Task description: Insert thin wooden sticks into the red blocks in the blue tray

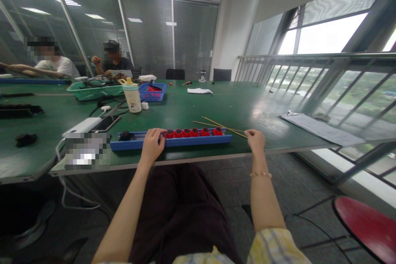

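Observation:
A long blue channel-shaped tray (198, 140) lies along the table's near edge. Several red blocks with black tops (186, 133) sit in a row in its right part, and a black piece (126, 135) is at its left end. My left hand (152, 145) is closed over the tray, fingertips beside the leftmost red block; whether it also grips a block is hidden. Past the tray's right end, my right hand (256, 140) pinches the near ends of thin, yellowish sticks (216, 125). The sticks cross and reach behind the tray's right end.
On the left are a phone (109, 123), a white power bank (82, 126) with cables and a cup (132, 98). Green (95, 92) and blue (152, 92) baskets stand behind. Clipped papers (321, 128) lie right. Two people (58, 66) sit at the far left.

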The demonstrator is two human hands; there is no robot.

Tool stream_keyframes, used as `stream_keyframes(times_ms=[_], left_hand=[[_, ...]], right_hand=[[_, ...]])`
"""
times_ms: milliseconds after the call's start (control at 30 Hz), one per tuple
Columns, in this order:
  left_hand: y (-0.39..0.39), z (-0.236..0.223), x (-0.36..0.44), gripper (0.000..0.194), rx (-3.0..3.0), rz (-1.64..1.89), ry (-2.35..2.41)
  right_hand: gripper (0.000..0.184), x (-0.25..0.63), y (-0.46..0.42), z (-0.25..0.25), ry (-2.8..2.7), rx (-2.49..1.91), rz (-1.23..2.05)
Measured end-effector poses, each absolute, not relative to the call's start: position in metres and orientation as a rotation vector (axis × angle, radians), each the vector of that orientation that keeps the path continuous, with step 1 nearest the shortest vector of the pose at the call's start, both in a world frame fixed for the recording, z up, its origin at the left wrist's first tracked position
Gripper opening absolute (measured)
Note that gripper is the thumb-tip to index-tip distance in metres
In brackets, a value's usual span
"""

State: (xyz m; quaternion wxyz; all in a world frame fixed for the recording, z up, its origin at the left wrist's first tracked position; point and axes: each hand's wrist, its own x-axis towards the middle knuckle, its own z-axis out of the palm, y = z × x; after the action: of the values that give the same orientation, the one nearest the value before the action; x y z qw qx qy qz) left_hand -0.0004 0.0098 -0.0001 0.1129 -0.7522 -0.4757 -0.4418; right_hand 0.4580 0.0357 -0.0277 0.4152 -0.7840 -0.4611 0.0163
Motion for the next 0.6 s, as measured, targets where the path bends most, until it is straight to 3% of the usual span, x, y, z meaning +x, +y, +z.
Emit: stream_keyframes(times_ms=[300,600], left_hand=[[0.010,0.000,-0.002,0.025,-2.207,-1.287,-1.418],[0.010,0.000,-0.003,0.025,-2.212,-1.287,-1.415]], right_hand=[[0.016,0.477,0.024,-0.018,-1.181,-2.182,0.015],[0.011,0.481,0.024,-0.013,-1.200,-2.374,0.217]])
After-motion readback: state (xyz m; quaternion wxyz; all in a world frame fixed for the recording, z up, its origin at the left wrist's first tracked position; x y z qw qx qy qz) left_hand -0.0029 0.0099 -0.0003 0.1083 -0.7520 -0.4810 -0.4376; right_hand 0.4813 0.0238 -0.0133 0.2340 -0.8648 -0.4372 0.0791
